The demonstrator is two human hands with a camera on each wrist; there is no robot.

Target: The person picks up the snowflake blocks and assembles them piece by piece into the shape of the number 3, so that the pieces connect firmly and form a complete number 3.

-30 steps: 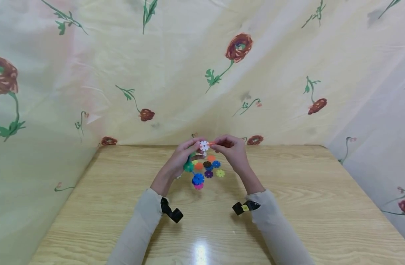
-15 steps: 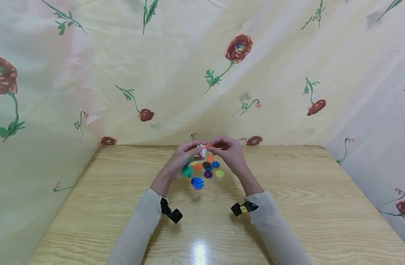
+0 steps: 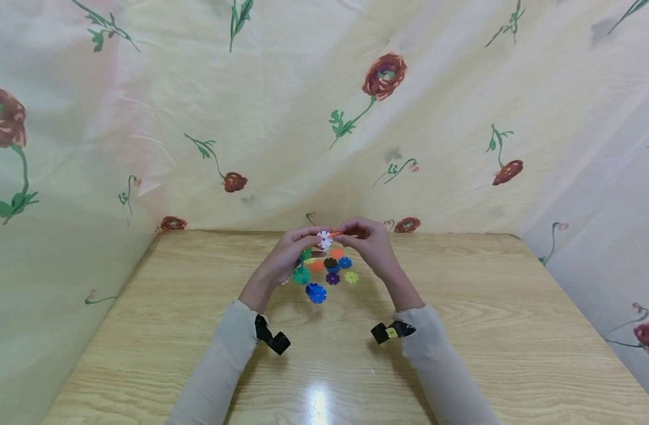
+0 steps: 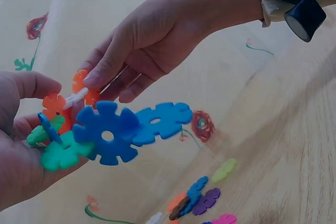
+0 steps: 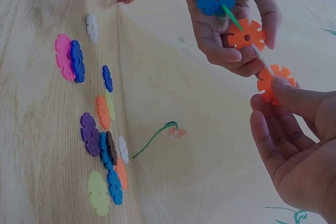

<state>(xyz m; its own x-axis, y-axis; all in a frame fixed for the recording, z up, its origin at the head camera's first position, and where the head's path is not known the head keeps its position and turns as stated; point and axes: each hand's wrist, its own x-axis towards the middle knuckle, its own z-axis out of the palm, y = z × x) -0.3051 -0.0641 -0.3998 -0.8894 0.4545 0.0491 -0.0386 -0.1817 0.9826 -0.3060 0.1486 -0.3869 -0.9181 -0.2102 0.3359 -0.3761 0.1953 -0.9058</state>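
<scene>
In the head view my left hand [image 3: 284,254] and right hand [image 3: 374,245] meet above the far part of the table. The left hand holds a chain of notched, flower-shaped plastic discs. Its blue disc [image 4: 94,142] and green disc [image 4: 65,156] hang out past the palm in the left wrist view. An orange disc [image 5: 239,34] lies between the left fingers and thumb, with a white disc [image 3: 324,239] slotted to it. My right thumb and fingers pinch another orange disc [image 5: 266,86], which sits at the white disc's other edge.
Several loose discs lie on the wooden table [image 3: 489,330] beneath the hands, among them a purple disc [image 5: 90,135], a yellow-green disc [image 5: 98,193] and a pink disc [image 5: 62,56]. A flowered cloth [image 3: 282,118] rises behind the table.
The right hand has moved slightly left, bringing its orange disc closer against the white one. The white disc tipped, then turned its face back up. The chain's blue end has swung lower, over the pink disc.
</scene>
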